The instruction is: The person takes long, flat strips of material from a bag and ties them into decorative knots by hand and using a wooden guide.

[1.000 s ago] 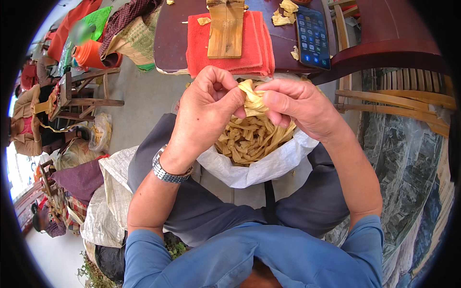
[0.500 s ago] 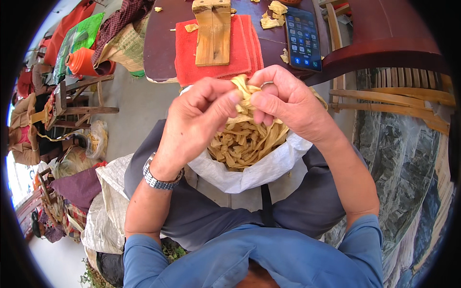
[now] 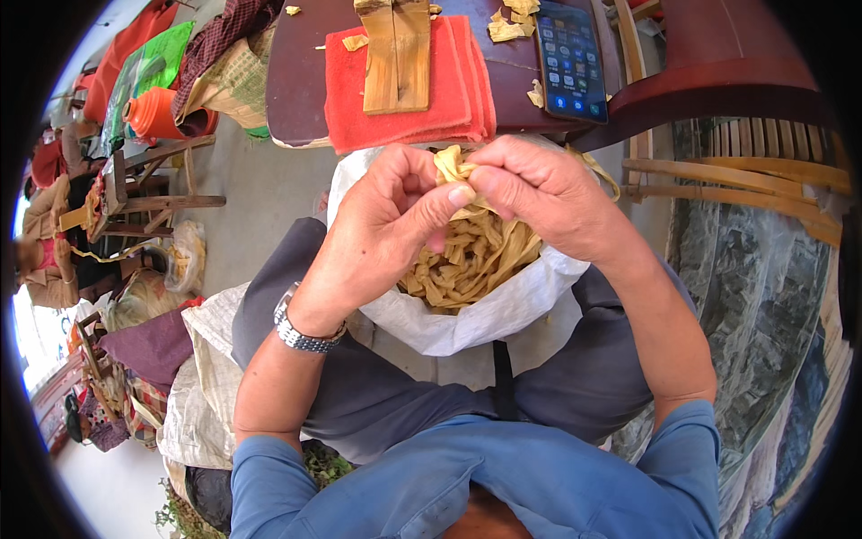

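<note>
Both hands meet above an open white woven sack (image 3: 440, 332) between my knees. My left hand (image 3: 373, 220) pinches a pale yellow husk strip (image 3: 452, 165), thumb laid along its lower side. From the other side, my right hand (image 3: 561, 202) grips the same strip between thumb and curled fingers. The strip looks folded or twisted where the fingertips come together. Below, a heap of twisted husk cord (image 3: 462, 269) lies inside the sack, partly hidden by my hands. A metal watch (image 3: 301, 328) circles my left wrist.
Just beyond the sack is a dark red table (image 3: 301, 81) holding a folded red towel (image 3: 350, 117), a wooden block (image 3: 395, 72), husk scraps (image 3: 510, 27) and a phone (image 3: 572, 63). Wooden chair slats (image 3: 736, 180) stand at right. Another person (image 3: 49, 242) sits at far left.
My right hand's fingers have closed in tighter on the strip, and its knuckles have turned downward. The view has shifted slightly, with the table now higher in the picture.
</note>
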`<state>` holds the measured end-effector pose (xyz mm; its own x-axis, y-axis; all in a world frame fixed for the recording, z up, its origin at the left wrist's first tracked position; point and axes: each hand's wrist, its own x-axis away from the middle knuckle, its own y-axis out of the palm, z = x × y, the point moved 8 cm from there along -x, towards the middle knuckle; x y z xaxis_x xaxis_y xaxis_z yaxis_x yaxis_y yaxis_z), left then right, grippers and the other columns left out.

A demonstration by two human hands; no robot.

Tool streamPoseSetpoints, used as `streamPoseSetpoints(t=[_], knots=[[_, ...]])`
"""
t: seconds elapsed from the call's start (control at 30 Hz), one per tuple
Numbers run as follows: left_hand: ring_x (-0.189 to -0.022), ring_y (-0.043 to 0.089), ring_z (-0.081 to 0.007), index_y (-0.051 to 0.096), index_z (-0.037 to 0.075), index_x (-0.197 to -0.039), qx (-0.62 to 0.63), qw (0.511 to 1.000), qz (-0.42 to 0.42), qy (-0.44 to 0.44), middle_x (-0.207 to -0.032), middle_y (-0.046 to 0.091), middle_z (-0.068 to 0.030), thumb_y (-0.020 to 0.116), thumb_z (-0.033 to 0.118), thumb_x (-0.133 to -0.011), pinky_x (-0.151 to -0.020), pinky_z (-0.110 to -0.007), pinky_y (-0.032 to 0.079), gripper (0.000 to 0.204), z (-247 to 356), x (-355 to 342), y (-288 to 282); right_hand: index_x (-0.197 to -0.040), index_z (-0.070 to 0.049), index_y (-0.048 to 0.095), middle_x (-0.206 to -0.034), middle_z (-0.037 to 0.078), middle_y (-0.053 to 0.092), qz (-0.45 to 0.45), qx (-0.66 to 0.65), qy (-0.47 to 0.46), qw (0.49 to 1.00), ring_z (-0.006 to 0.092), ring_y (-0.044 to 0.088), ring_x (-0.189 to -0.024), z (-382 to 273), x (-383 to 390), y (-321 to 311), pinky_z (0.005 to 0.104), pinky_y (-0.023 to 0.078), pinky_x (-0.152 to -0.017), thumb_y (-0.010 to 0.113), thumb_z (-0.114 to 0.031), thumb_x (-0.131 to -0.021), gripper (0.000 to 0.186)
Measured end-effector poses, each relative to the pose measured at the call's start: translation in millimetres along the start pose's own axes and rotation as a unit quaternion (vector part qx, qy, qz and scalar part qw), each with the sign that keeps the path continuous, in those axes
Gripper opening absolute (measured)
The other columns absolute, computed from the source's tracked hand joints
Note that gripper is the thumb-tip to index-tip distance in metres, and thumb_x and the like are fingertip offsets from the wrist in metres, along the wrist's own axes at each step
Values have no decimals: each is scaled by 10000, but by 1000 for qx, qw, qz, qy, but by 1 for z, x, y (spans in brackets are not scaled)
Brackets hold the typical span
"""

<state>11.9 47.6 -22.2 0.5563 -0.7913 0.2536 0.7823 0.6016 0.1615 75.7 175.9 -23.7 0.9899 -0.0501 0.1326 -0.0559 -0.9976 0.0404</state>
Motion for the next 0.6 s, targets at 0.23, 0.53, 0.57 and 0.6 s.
streamPoseSetpoints(t=[0.23, 0.53, 0.57, 0.6], knots=[[-666, 559, -90, 585, 11, -971, -281, 955, 44, 82, -713, 598, -39, 730, 201, -950, -596, -268, 474, 240, 19, 5, 1, -1039, -50, 659, -739, -55, 498, -64, -30, 116, 991, 37, 456, -693, 13, 6, 2, 225, 388, -627, 543, -241, -1058, 224], [-505, 476, -40, 601, 55, -888, 31, 997, -25, -68, -644, 534, 44, 650, 258, -1015, -466, -212, 361, 244, 12, 17, -19, -995, -30, 655, -851, -21, 622, -57, 30, 48, 997, 56, 542, -786, -4, 11, -8, 256, 451, -684, 728, -239, -953, 226], [-495, 476, -48, 606, 48, -889, 29, 997, -29, -72, -650, 537, 41, 654, 262, -1012, -460, -216, 361, 251, 10, 18, -24, -974, -28, 663, -841, -27, 626, -55, 54, 55, 996, 51, 543, -780, -4, 12, -13, 252, 449, -675, 727, -237, -953, 219], [-494, 476, -50, 607, 47, -888, 19, 997, -26, -71, -652, 537, 40, 655, 263, -1011, -458, -217, 360, 253, 10, 19, -28, -953, -26, 672, -831, -32, 630, -53, 78, 62, 994, 47, 545, -774, -3, 13, -17, 247, 447, -665, 726, -234, -954, 215]])
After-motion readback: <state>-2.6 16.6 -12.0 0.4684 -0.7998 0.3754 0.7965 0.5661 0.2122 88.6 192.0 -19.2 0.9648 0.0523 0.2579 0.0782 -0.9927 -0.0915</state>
